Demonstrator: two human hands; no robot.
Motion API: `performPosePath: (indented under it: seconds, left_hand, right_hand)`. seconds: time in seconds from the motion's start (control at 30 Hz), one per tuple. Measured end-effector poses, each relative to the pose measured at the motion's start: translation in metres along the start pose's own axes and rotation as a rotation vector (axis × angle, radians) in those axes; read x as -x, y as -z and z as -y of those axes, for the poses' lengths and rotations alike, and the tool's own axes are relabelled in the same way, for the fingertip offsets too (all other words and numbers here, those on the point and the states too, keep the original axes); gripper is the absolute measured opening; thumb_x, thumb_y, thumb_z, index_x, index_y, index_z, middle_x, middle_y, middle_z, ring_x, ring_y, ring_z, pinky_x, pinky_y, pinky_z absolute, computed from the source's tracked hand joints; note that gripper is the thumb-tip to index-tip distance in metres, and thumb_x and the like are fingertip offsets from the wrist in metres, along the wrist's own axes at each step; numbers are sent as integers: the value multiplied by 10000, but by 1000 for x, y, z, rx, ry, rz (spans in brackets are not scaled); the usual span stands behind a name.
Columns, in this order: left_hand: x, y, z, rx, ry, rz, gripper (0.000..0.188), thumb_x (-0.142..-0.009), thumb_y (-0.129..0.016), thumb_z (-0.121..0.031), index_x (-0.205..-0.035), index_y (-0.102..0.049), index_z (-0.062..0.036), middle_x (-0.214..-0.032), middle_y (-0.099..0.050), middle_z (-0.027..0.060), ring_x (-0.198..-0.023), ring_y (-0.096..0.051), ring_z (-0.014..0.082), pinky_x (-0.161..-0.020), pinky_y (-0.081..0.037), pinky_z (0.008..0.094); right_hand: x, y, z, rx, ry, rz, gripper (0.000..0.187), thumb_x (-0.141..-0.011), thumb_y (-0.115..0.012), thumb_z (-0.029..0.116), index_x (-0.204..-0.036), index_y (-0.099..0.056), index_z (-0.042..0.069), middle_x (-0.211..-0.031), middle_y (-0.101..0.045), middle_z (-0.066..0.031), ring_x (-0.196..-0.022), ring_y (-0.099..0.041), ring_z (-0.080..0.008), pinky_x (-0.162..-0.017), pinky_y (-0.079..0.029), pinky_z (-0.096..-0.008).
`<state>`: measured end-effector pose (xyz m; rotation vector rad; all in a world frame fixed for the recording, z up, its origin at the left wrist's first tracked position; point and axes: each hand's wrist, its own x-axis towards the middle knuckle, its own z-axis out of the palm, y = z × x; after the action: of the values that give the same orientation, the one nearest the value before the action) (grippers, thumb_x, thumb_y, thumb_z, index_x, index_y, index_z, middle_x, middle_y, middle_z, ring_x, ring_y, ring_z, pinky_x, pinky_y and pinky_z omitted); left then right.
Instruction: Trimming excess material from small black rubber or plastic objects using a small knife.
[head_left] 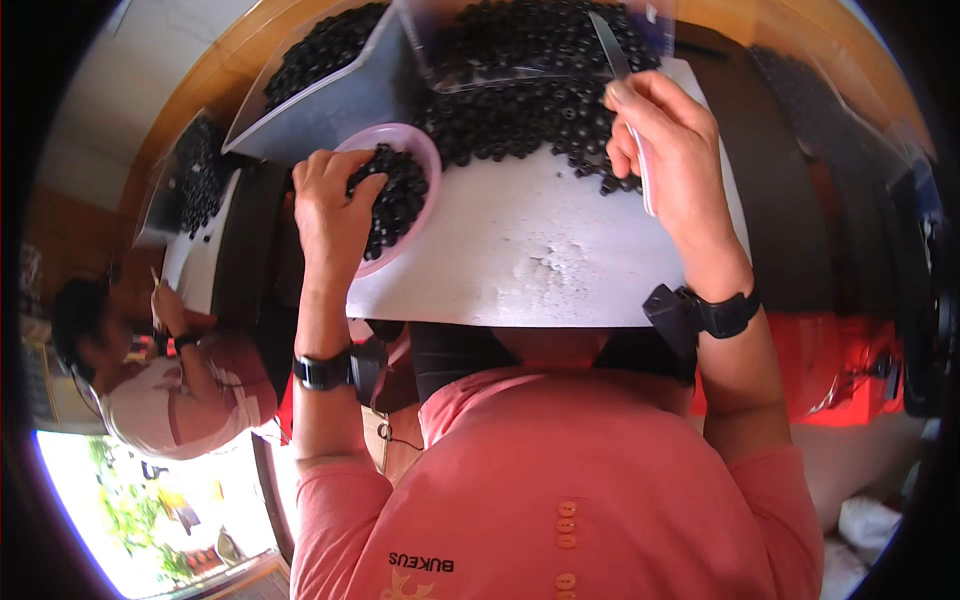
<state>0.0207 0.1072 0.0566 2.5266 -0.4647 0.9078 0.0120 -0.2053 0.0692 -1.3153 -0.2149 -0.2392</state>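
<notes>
My left hand (335,200) is at the left side of a pink bowl (433,185) filled with small black round pieces (400,205). Its thumb and forefinger are apart over the pieces, and I see nothing held between them. Farther right, my right hand (668,135) is closed around the pale handle of a knife (613,50). The narrow metal blade points up and away from me, over the far heap. Under that hand, a loose pile of the same black pieces (520,115) spreads across the back of the white tabletop (480,270).
A clear plastic bin (425,60) of black pieces stands behind the pile. Left of it is a grey-sided tray (320,105) heaped with more. A dark surface (790,200) borders the table's right. At the far left, another person (180,390) works beside another bin (185,190).
</notes>
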Motion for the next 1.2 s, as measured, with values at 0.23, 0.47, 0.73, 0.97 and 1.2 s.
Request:
performPosePath:
  seconds: [0.23,0.47,0.73,0.97,1.2]
  left_hand:
    - [-12,-54,-91,508,-41,242,140,-720,-740,-12,-852,-698,-33,-864,-639,98,-832,-586,276,-728,-484,371]
    - [-26,-109,-125,166,-365,311,222,-711,-730,-59,-921,-659,-51,-884,-549,82,-872,-546,292,-718,-490,415]
    - [-28,-109,-111,525,-131,332,170,-801,-696,-30,-971,-693,-28,-851,-589,21,-784,-570,168,-660,-484,313]
    - [-22,-65,-100,1479,663,479,209,-941,-603,-55,-1096,-652,75,-859,-641,90,-721,-585,146,-603,-465,261]
    - [-11,-64,-101,1694,681,523,222,-960,-586,-81,-1120,-633,66,-900,-645,96,-768,-608,168,-606,-474,288]
  right_hand:
    - [-4,14,2,20,84,-100,240,-935,-658,233,-863,-617,8,-602,-495,-15,-496,-479,-104,-483,-387,-248]
    - [-4,14,4,-61,123,-114,199,-918,-674,187,-799,-606,42,-560,-481,37,-455,-433,-34,-419,-338,-205]
    - [-3,11,4,30,52,-37,251,-900,-688,194,-753,-546,46,-560,-469,33,-467,-412,-35,-425,-335,-217]
    - [0,3,-3,281,106,160,208,-759,-716,46,-827,-520,31,-657,-439,41,-622,-395,-37,-544,-376,-248]
    - [6,-1,-4,481,216,288,197,-771,-672,53,-954,-608,17,-661,-603,-65,-609,-562,-98,-573,-443,-272]
